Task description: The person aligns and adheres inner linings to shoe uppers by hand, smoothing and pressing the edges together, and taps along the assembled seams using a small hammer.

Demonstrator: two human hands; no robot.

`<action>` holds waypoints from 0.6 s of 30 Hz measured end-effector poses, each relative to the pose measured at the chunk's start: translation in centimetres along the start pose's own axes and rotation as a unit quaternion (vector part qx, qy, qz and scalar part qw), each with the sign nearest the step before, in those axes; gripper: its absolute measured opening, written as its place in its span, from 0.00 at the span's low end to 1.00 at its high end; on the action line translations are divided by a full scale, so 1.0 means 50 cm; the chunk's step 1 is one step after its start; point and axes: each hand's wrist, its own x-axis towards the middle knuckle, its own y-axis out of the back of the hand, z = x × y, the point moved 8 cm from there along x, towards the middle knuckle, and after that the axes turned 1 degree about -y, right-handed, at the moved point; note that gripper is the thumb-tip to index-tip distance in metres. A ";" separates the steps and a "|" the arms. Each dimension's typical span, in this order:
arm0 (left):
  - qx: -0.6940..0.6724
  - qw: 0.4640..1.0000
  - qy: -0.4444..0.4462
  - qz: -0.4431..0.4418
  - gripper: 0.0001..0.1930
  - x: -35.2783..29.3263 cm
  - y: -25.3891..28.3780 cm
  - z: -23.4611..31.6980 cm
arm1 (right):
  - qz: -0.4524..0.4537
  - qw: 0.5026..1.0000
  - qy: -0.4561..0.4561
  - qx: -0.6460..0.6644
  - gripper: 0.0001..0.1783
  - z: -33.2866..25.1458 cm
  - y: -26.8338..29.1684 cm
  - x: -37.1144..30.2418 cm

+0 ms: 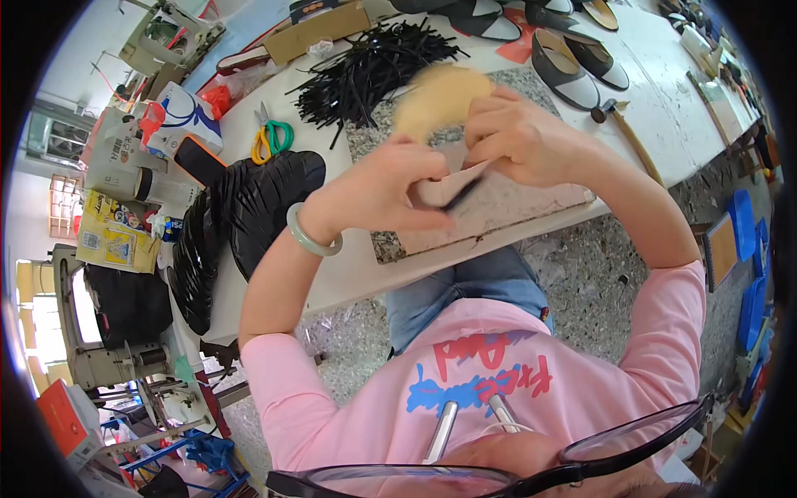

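Both my hands grip a tan, insole-shaped piece (444, 95) above a speckled stone slab (386, 249). The rounded far end is smeared by motion. Its near end, pale with a dark strip along the edge, lies between my hands. My left hand (386, 187), with a pale bangle at the wrist, has its fingers bent around the left side, the thumb stretched below. My right hand (519, 137) is closed in a pinch on the right side. My fingers hide part of the piece, and I cannot make out its exact make. A pale sheet (515, 207) covers part of the slab.
Black strips (365, 75) are heaped beyond the slab. Scissors (271, 137) with yellow and green handles lie to the left, near black bundles (261, 203) and a phone (199, 160). Dark shoes (564, 70) and a hammer (627, 137) are at the right.
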 end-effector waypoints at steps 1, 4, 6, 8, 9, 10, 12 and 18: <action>0.147 0.987 -0.040 0.041 0.14 0.005 -0.004 0.012 | 0.049 0.990 0.011 -0.135 0.04 -0.005 0.006 -0.010; 0.397 0.916 -0.022 0.058 0.05 0.015 -0.061 -0.005 | 0.009 0.957 -0.041 -0.288 0.03 0.026 -0.092 -0.052; 0.387 0.920 -0.033 0.048 0.04 -0.008 -0.129 -0.016 | 0.024 0.954 -0.030 -0.299 0.04 0.029 -0.158 -0.082; 0.374 0.927 0.000 0.034 0.04 -0.026 -0.165 -0.010 | 0.019 0.970 -0.093 -0.225 0.05 0.028 -0.182 -0.099; 0.322 0.945 0.037 0.038 0.05 -0.029 -0.166 -0.026 | 0.041 0.974 -0.112 -0.193 0.08 0.033 -0.174 -0.104; 0.317 0.947 0.041 0.035 0.05 -0.025 -0.164 -0.028 | 0.038 0.975 -0.114 -0.188 0.08 0.034 -0.173 -0.103; 0.208 0.964 0.167 -0.019 0.08 -0.024 -0.161 -0.094 | 0.096 0.967 -0.190 -0.137 0.13 0.077 -0.160 -0.102; 0.057 0.953 0.286 -0.086 0.16 -0.010 -0.145 -0.172 | -0.026 0.961 -0.267 -0.065 0.15 0.142 -0.187 -0.073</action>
